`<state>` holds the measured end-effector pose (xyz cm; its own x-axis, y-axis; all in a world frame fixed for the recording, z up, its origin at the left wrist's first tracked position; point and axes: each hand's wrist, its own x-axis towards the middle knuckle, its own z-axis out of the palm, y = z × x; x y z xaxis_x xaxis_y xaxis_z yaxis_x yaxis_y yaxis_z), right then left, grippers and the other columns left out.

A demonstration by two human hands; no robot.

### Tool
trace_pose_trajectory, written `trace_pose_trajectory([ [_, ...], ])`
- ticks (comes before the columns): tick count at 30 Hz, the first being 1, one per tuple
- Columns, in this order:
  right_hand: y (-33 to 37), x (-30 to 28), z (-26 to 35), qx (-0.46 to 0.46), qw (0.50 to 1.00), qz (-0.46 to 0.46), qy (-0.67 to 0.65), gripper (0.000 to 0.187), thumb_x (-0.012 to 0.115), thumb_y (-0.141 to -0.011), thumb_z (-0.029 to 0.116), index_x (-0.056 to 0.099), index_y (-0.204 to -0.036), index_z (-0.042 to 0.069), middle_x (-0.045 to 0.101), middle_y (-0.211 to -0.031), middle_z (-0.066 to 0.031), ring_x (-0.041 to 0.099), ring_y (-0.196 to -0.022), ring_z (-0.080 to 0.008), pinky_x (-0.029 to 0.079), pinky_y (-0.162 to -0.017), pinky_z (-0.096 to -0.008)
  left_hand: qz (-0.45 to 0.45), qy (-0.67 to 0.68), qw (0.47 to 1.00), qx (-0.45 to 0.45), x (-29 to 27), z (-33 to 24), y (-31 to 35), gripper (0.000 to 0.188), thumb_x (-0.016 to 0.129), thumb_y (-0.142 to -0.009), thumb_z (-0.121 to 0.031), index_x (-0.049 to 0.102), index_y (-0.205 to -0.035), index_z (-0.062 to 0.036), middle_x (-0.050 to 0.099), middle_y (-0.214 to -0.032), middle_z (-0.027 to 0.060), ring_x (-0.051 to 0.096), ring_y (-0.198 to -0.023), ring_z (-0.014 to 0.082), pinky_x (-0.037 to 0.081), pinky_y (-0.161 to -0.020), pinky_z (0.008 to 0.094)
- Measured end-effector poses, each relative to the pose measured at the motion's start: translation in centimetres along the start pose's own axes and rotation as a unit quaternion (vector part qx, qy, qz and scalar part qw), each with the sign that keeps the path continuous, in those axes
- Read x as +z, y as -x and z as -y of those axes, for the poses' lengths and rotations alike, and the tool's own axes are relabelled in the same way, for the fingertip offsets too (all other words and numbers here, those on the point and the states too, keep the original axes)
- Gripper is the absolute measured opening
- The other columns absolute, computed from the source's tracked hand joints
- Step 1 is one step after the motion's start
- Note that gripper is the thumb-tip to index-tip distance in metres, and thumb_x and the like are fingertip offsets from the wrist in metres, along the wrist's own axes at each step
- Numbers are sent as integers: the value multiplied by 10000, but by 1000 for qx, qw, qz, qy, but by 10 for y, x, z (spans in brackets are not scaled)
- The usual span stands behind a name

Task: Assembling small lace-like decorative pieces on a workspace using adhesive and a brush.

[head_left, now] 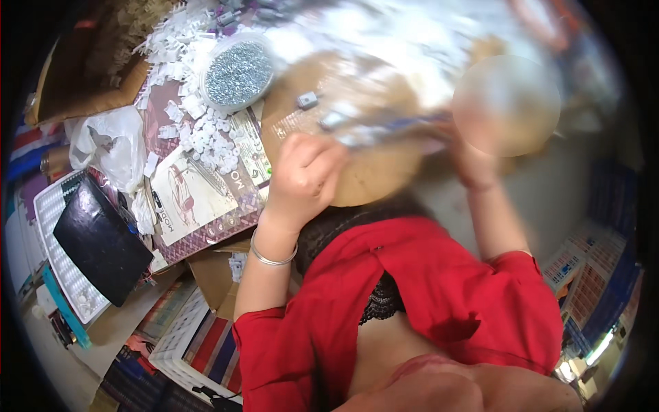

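Observation:
My left hand (pixel 309 172) is closed over the near left part of a round brown board (pixel 384 175). Something pale and blurred sits by its fingertips, too smeared to name. Off to the right, my right hand (pixel 475 154) is smeared by motion, and its fingers cannot be made out. A thin, blurred bluish streak (pixel 408 123) runs between the two hands; its kind does not show. On the board, beyond my left hand, lies a small grey-and-white boxy part (pixel 307 100), with a blurred pale part (pixel 333 120) close by.
A round tub of small silvery metal pieces (pixel 239 72) stands left of the board. White plastic parts (pixel 180 51) heap around it, with small white round pieces (pixel 211 141) nearer me. Further left are a printed sheet (pixel 189 196), a plastic bag (pixel 113 147) and a white basket (pixel 62 240).

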<state>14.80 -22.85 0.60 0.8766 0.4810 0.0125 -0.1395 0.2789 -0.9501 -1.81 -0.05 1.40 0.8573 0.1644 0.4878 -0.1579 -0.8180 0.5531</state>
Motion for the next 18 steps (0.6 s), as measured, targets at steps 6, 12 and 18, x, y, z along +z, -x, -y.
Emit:
trace_pose_trajectory([
  [6,3,-32,34,-103,959,-66,257,105,492,-1008,27,510,-1096,-27,644,-1047,-175,675,-934,-230,595,-848,-359,24,31,999,-5,-8,-10,-5,167,745,-745,12,714,-896,-50,688,-904,85,611,-796,270,492,-704,349],
  [12,-28,-148,101,-401,734,-284,468,88,571,-980,25,603,-1039,-32,668,-1065,-153,677,-929,-201,564,-860,-319,7,-16,988,-156,-15,10,-26,104,603,-889,-25,659,-972,4,630,-891,157,609,-818,338,496,-748,393],
  [18,-29,-78,94,-484,648,-267,524,267,738,-817,12,691,-1078,40,666,-1026,-98,631,-934,-196,511,-764,-285,32,40,984,-169,-11,-2,-38,156,692,-826,-45,661,-970,5,640,-914,150,622,-835,317,494,-757,379],
])
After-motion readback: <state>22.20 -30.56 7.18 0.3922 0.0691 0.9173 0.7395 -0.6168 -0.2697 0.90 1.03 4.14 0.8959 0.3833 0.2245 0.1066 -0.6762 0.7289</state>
